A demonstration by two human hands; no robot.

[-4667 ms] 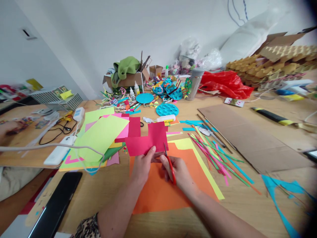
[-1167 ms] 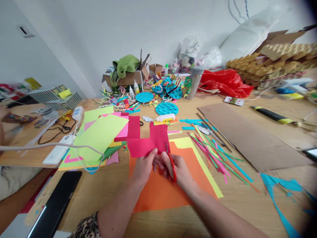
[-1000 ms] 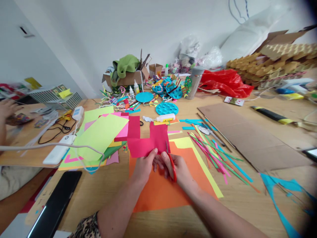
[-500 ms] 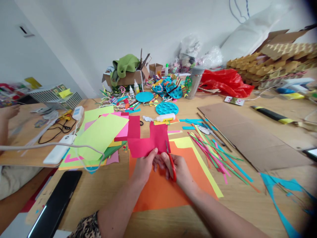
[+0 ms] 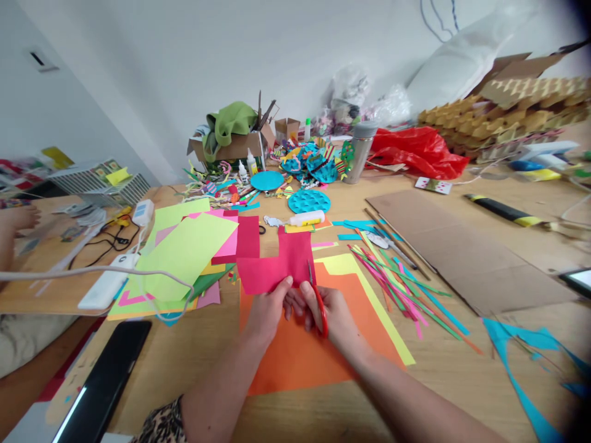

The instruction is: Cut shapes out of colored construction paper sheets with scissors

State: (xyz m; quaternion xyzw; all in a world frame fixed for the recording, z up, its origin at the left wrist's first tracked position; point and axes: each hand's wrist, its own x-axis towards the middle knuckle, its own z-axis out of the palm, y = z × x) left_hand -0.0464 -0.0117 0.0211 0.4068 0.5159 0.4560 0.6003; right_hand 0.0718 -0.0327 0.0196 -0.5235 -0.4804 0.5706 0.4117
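Observation:
A crimson sheet of paper (image 5: 263,275), L-shaped with a notch at its upper left, is held up between my two hands. My left hand (image 5: 272,307) pinches its lower edge between thumb and fingers. In my right hand (image 5: 330,314) is a pair of red-handled scissors (image 5: 321,314), blades pointing away from me beside the right part of the paper. My right thumb also lies near the paper's lower edge. Below both hands lies an orange sheet (image 5: 295,363), over a yellow sheet (image 5: 401,344) that shows along its right and far sides.
Left are stacked coloured papers (image 5: 184,252), a power strip (image 5: 106,280), a cable and a black phone (image 5: 104,381). Right are paper strips (image 5: 397,283) and cardboard (image 5: 452,252). A glue bottle (image 5: 307,218) lies ahead. Another person's hand (image 5: 21,218) is at far left.
The view has shifted slightly. My hands, the crimson paper and the scissors keep nearly the same places. The other person's hand at far left has moved a little.

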